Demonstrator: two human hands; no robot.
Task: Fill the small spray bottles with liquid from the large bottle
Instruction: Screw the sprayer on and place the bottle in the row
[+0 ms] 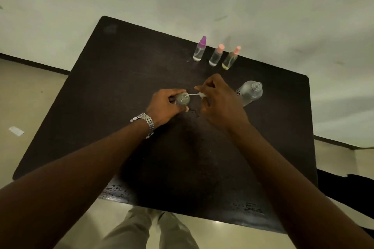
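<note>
While three capped bottles (pixel 215 54) stand, left hand (pixel 165 105) grips one bottle (pixel 182 99), right hand (pixel 217 99) its sprayer (pixel 202 94).

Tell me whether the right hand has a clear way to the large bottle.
Probably yes, but not right away. The large bottle stands just beyond the right hand with bare table between them, but that hand is pinching a spray top and must set it down first.

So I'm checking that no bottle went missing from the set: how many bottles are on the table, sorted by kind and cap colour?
Small spray bottle, purple cap: 1
Small spray bottles, pink caps: 2
Small bottle, sprayer off, held in the left hand: 1
Large clear bottle: 1
Total: 5 bottles
</note>
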